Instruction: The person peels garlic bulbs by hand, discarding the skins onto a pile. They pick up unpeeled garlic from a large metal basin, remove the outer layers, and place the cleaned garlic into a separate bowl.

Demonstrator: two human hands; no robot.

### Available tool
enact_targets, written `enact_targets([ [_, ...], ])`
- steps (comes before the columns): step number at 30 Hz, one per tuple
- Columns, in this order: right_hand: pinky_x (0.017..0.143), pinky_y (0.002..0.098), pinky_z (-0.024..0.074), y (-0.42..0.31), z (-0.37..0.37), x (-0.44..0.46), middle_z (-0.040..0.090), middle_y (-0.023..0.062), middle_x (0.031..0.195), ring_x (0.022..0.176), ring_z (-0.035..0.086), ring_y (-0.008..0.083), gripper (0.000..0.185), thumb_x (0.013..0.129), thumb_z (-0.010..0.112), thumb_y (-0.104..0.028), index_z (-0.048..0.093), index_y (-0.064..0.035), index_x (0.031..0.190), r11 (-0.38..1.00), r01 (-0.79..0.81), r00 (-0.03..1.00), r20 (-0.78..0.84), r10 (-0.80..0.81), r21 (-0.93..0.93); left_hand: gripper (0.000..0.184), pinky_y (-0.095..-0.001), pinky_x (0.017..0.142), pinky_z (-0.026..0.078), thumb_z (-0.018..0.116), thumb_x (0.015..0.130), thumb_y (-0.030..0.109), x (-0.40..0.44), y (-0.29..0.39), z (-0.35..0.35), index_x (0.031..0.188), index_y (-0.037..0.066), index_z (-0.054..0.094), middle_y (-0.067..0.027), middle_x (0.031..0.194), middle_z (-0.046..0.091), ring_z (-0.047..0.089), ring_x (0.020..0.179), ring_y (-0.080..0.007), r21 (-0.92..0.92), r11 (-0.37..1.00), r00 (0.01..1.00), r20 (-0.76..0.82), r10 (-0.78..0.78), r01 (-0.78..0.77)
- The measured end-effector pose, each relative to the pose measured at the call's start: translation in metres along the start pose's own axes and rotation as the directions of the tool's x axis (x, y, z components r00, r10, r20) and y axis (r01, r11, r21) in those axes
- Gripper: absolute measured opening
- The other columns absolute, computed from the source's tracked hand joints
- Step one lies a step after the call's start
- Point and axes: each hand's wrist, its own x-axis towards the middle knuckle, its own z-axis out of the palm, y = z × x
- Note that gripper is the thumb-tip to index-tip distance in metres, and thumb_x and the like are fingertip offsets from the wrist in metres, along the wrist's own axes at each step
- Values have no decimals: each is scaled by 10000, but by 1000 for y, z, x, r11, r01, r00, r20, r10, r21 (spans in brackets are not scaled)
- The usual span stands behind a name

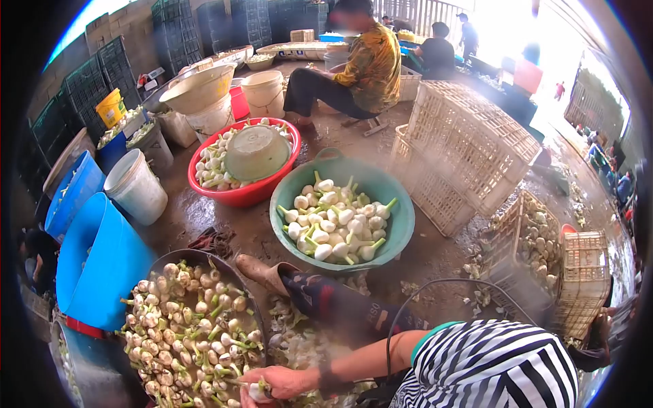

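My right hand [284, 382] reaches in from the lower right, below a black-and-white striped sleeve [493, 360]. Its fingers are closed around a white garlic bulb [259, 392] at the bottom edge of the view. A small dark thing shows beside the bulb, too small to name. Just left of the hand is a wide, dark-rimmed basin [253, 299] heaped with soil-stained garlic bulbs [183, 326] with cut green stems. My left hand is out of view. Pale peeled skins [306, 347] lie on the floor under my forearm.
Ahead stands a green basin [406, 228] of cleaned garlic, with a red basin [238, 197] behind it. Blue tubs [95, 258] line the left. Plastic crates [469, 146] are stacked at right. A seated person [374, 64] works farther back. My boot [262, 273] rests on wet floor.
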Motion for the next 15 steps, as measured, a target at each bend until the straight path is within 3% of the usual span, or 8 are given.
enact_targets([
  [2,908,354,430,-13,1,-6,614,137,1101,1015,576,315,441,858,590,-224,514,-13,1238,982,-187,981,-61,186,-13,427,-424,794,496,445,941,297,3,0,-2,1163,-50,558,-201,1097,594,593,961,-315,-67,998,1000,-7,-4,3],
  [5,857,349,464,-7,9,-1,625,122,1072,965,593,240,377,893,578,-223,553,-1,1196,940,-199,960,-139,244,277,412,-432,777,499,487,913,291,7,-19,-18,1081,-69,595,-241,1046,608,599,908,-370,346,816,875,35,483,-464],
  [7,790,313,490,-11,0,4,628,91,1048,935,582,165,332,905,577,-208,579,3,1162,711,-354,880,-42,474,608,392,-438,762,500,520,888,283,7,-20,-23,1028,-71,612,-260,996,613,594,876,-397,455,797,883,-45,467,-399],
  [8,732,280,499,-7,1,7,613,63,1067,903,579,136,322,908,577,-228,592,-12,1147,580,-256,872,-74,483,773,382,-442,755,500,537,875,279,7,-17,-22,1001,-72,621,-270,971,616,592,860,-410,504,784,884,-82,460,-361],
  [11,750,322,528,1,-20,14,585,49,1140,936,605,176,379,906,571,-230,524,-26,1221,308,-144,805,-70,590,940,332,-450,764,495,569,847,233,17,-37,-50,977,-67,624,-265,947,624,595,851,-418,517,762,867,-75,493,-389],
  [12,761,341,534,4,-28,14,582,57,1156,966,609,196,384,904,567,-214,507,-36,1239,343,-160,814,-73,577,926,308,-410,659,485,562,865,220,15,-34,-47,945,-69,632,-202,811,619,590,715,-339,546,751,861,-100,499,-371],
  [14,766,341,535,3,-36,12,582,63,1160,963,612,195,374,905,567,-214,513,-38,1231,348,-169,819,-65,570,922,348,-347,539,415,563,884,239,8,-19,-38,1050,-65,597,-110,683,546,502,572,-224,79,989,982,133,-138,128],
  [15,769,341,536,3,-38,12,581,66,1163,961,613,194,369,906,566,-214,517,-39,1227,352,-182,825,-53,563,918,444,-338,535,402,565,890,282,2,-30,-32,1189,-38,492,-94,693,547,487,570,-206,242,960,946,251,-204,143],
])
